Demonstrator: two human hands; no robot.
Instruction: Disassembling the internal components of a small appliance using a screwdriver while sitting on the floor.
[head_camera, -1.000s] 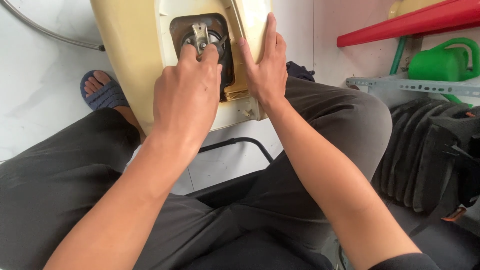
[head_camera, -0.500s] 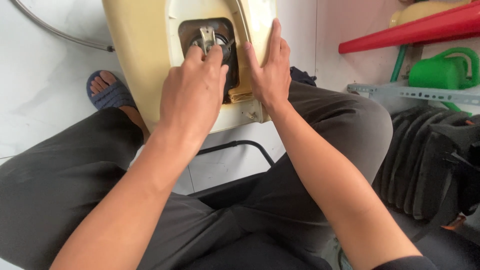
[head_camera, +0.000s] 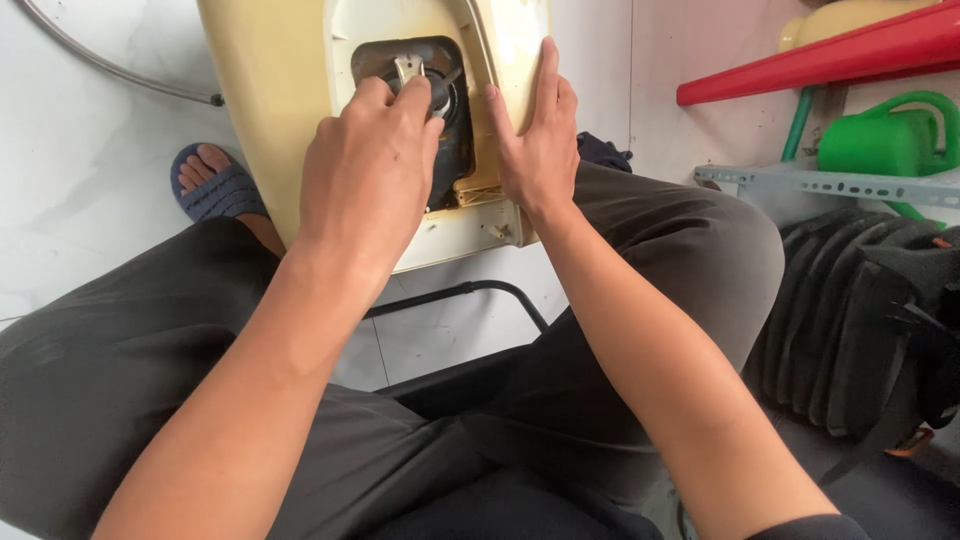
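A cream-yellow plastic housing stands between my knees, its opening showing a dark cavity with a small metal bracket at the top. My left hand covers the cavity, its fingertips curled around a part just below the bracket; what they pinch is hidden. My right hand lies flat and open against the housing's right edge, steadying it.
My legs in dark trousers fill the foreground, and my foot in a blue sandal rests on the white tile floor. A grey hose runs at upper left. At right are a red shelf edge, a green watering can and a black ribbed bellows.
The view has shifted slightly so the housing sits further right and lower. Both hands stay in the same places on it, the left fingers still working at the cavity.
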